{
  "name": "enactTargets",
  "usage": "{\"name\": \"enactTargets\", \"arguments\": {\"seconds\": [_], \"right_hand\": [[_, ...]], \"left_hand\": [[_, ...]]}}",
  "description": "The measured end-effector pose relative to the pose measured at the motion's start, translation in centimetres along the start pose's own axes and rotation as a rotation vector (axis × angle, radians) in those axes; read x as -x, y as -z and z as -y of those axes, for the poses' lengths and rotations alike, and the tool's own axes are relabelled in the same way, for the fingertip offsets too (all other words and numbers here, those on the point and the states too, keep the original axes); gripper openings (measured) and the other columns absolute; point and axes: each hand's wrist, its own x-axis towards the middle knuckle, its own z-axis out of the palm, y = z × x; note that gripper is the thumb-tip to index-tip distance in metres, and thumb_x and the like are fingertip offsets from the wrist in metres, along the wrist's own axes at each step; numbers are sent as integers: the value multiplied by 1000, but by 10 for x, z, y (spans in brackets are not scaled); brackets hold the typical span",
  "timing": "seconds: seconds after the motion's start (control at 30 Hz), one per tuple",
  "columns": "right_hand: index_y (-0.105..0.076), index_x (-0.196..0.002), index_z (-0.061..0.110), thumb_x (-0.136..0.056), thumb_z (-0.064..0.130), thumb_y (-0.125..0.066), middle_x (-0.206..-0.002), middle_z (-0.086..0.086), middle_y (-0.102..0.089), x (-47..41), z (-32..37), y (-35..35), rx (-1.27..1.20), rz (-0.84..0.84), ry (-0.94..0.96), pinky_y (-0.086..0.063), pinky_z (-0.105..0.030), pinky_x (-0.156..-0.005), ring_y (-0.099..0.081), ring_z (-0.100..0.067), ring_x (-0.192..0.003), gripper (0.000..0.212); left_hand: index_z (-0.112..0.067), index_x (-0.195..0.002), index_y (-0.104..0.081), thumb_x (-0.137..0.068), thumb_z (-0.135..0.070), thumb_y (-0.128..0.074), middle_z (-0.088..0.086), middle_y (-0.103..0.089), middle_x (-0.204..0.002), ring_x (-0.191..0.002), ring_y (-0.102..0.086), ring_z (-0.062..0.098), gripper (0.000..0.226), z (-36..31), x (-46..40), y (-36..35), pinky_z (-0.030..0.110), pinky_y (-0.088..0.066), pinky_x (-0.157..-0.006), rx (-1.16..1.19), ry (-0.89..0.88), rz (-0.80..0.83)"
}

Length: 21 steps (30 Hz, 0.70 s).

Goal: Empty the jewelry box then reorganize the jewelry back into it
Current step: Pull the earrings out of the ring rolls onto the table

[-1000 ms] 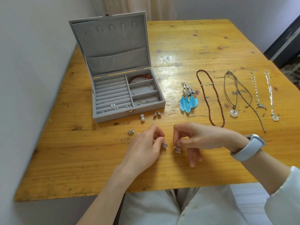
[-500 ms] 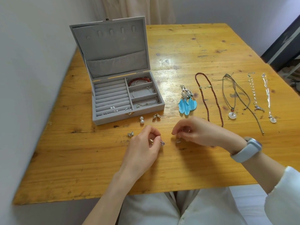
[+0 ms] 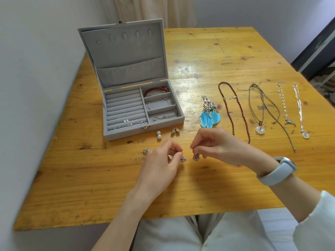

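Fingers of the left hand [image 3: 159,164] pinch a small jewelled earring [image 3: 183,159]; the right hand [image 3: 215,146] pinches its twin [image 3: 196,157] just beside. Jewelry box [image 3: 143,131] sits open at eleven o'clock.

grey jewelry box [image 3: 145,132], blue feather earrings [image 3: 210,118]

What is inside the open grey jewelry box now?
The grey velvet jewelry box holds a red bead bracelet, two thin silver chains and small silver stud earrings in the front ring rolls. The lid pocket's contents are hidden.
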Motion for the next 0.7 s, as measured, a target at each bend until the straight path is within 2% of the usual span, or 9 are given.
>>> {"name": "enactTargets", "arguments": {"seconds": [0.13, 0.3, 0.37, 0.5, 0.63, 0.7], "right_hand": [[-64, -86, 16, -84, 9, -61, -80, 8, -67, 1, -2, -3, 187, 23, -8, -48, -11, -67, -63, -1, -74, 8], [-66, -91, 15, -85, 11, -61, -78, 11, -63, 2, -7, -9, 372, -23, 68, -42, -9, -65, -56, 3, -72, 8], [-65, -90, 14, -84, 11, -62, -75, 16, -60, 1, -9, -11, 398, -59, 82, -40, -7, -64, -55, 4, -70, 8], [-65, -89, 16, -84, 12, -62, -76, 16, -58, -2, -12, -13, 432, -118, 101, -39, -6, -67, -52, 5, -71, 7], [-66, -87, 17, -84, 13, -63, -87, 6, -58, -10, -19, -16, 450, -170, 131, -44, -17, -70, -54, -7, -77, 6], [-66, -87, 16, -83, 12, -64, -86, 4, -59, -13, -21, -17, 433, -200, 133, -46, -21, -70, -55, -11, -77, 6]], "left_hand": [[-30, -86, -60, -88, -23, -59, -16, -66, -79, -67, -57, 1, 7, 1, -1, -1, 16, -44, -65, -27, -10, 28], [-28, -92, -66, -87, -25, -61, -23, -59, -76, -59, -49, -4, 8, -2, -4, -3, 10, -37, -63, -103, -22, 11], [-28, -95, -68, -87, -25, -61, -20, -61, -83, -60, -46, -5, 11, -4, -5, -5, 13, -36, -64, -137, -28, -7], [-30, -96, -69, -87, -28, -61, -19, -62, -90, -66, -45, -2, 12, -6, -11, -5, 16, -36, -69, -208, -18, -49], [-30, -99, -69, -87, -29, -60, -16, -67, -99, -91, -56, 3, 15, -6, -16, -6, 18, -40, -79, -261, 2, -78], [-30, -103, -67, -88, -30, -59, -15, -67, -101, -98, -57, 6, 17, -6, -18, -6, 19, -40, -79, -297, 1, -99]]}}
